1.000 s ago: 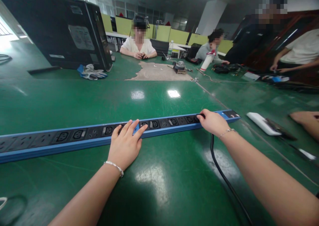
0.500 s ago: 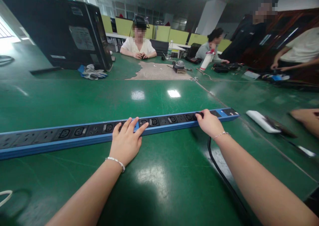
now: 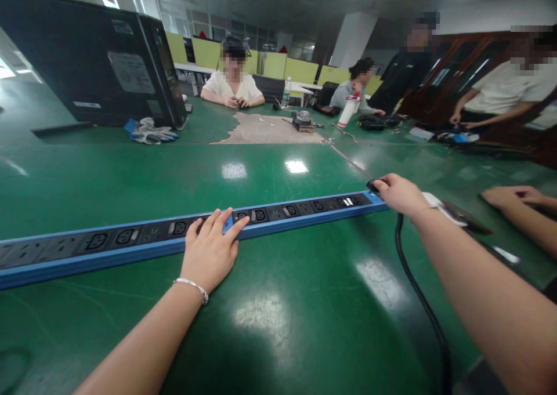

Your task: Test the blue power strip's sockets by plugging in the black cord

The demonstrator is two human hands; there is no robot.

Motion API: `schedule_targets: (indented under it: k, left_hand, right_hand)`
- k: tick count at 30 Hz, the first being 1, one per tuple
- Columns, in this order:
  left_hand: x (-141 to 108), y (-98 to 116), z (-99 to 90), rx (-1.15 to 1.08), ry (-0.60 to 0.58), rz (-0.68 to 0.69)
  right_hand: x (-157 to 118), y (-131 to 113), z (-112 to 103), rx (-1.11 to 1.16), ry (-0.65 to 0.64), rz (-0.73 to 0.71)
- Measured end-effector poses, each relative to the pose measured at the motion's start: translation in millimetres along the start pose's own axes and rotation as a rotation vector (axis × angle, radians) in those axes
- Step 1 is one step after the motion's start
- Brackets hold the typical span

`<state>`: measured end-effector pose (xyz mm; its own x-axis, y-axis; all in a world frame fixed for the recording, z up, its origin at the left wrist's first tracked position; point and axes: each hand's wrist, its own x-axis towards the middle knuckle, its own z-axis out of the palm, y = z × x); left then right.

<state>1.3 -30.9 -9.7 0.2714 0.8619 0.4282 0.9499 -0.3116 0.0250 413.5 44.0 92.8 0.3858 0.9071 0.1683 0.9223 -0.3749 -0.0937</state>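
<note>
A long blue power strip with black sockets lies across the green table. My left hand rests on its middle, fingers spread over the sockets and a blue divider. At the strip's right end, my right hand is closed on a black power plug, whose prongs I cannot make out. The plug is held over the far edge of the strip, out of the sockets. From beneath that hand a thick black cable curves down toward the front of the table.
A black computer case stands at the back left, with work gloves beside it. Farther back are a water bottle and a metal part. Several people sit or stand around; another person's hands rest at the right.
My right hand has pulled the plug out of a socket near the strip's right end and moved it right. The left hand stays on the strip; the view has shifted slightly.
</note>
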Motion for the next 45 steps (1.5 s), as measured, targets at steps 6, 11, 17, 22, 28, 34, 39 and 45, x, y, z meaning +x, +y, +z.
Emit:
schedule_targets:
  k: [6,11,17,22,28,34,39,45]
  left_hand:
    - [0.1,-0.6,0.2,0.007,0.006,0.001]
    - [0.2,-0.9,-0.2,0.027,0.010,0.005]
    - [0.7,-0.3,-0.2,0.030,0.005,0.006]
    - [1.2,0.2,-1.2,0.035,0.004,0.005]
    - [0.9,0.3,-1.5,0.035,-0.001,0.000]
    - [1.2,0.5,-1.9,0.003,-0.004,-0.008]
    - [1.4,0.7,-2.2,-0.006,-0.005,-0.012]
    - [1.7,1.4,-2.7,-0.008,-0.016,-0.010]
  right_hand:
    - [5.4,21.4,33.1,-0.032,-0.071,0.009]
    - [7.7,22.8,35.4,-0.027,-0.065,-0.002]
    - [8.5,24.3,38.7,-0.023,-0.045,-0.015]
    - [7.6,25.3,39.6,-0.002,-0.040,-0.033]
    - [8.5,26.4,39.7,-0.016,-0.051,-0.052]
    - [6.4,23.6,36.0,-0.017,-0.066,-0.053]
    - [6.1,20.8,35.6,-0.019,-0.081,-0.046]
    - [8.5,11.2,37.0,-0.083,-0.145,-0.033]
